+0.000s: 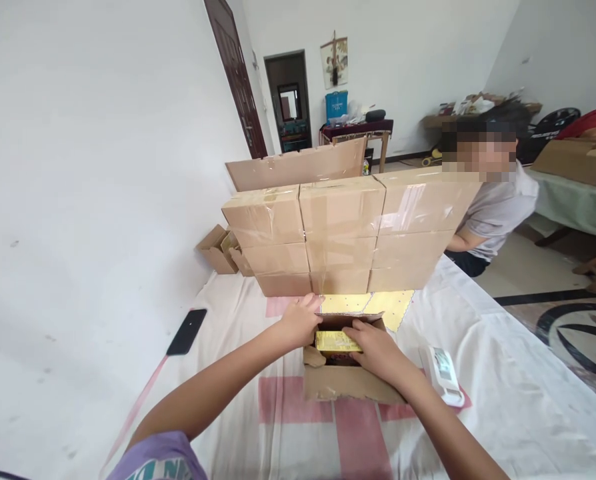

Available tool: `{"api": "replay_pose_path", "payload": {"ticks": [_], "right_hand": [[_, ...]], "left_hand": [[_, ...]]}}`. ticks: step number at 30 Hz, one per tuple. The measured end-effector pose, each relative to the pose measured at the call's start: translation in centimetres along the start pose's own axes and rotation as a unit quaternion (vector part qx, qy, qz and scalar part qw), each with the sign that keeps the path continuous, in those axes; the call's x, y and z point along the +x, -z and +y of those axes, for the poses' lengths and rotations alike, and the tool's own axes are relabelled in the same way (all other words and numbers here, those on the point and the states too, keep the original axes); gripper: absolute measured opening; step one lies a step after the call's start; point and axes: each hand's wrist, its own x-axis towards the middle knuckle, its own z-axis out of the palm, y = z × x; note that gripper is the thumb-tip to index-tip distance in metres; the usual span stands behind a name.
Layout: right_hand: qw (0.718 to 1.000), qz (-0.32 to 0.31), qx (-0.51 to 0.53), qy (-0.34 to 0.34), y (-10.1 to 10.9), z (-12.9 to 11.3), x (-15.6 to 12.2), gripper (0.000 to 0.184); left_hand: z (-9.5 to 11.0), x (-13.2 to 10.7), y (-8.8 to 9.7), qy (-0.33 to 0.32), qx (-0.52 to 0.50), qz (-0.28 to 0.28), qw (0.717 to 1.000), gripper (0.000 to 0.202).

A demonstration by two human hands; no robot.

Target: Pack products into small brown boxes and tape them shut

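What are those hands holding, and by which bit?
The right hand holds the small yellow box by its right end. The left hand is at the open cardboard box's far left corner; I can't tell whether it grips.

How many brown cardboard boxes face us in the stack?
9 brown cardboard boxes: three in the left column, three in the middle column, three in the right column. More may be hidden behind.

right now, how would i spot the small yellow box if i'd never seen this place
Find the taped stack of brown cardboard boxes; in front sits an open brown cardboard box. Inside, touched by the right hand, is the small yellow printed box, its yellow unlike the surrounding brown cardboard.
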Motion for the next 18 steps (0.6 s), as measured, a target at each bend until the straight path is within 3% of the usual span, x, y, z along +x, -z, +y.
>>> {"api": "replay_pose_path", "payload": {"ticks": [5, 9, 14, 18], "right_hand": [[1.000, -0.001, 0.008, -0.010, 0.2, -0.2, 0.0, 0.045], [1.000, 0.012, 0.014, -0.023, 0.1, -0.3, -0.3, 0.041], [0.999, 0.030, 0.030, -0.021, -0.5, 0.0, -0.5, 0.042], [0.999, 0.033, 0.035, -0.015, -0.3, 0.2, -0.3, 0.043]], "left_hand": [[0.9, 0.1, -1.0, -0.002, 0.038, 0.045, 0.998, 0.045], [0.7, -0.4, -2.0, -0.022, 0.052, 0.052, 0.997, 0.029], [-0.6, -1.9, -4.1, -0.042, 0.046, 0.147, 0.987, 0.027], [-0.6, -2.4, -4.5, -0.025, 0.050, 0.191, 0.980, 0.030]]}}
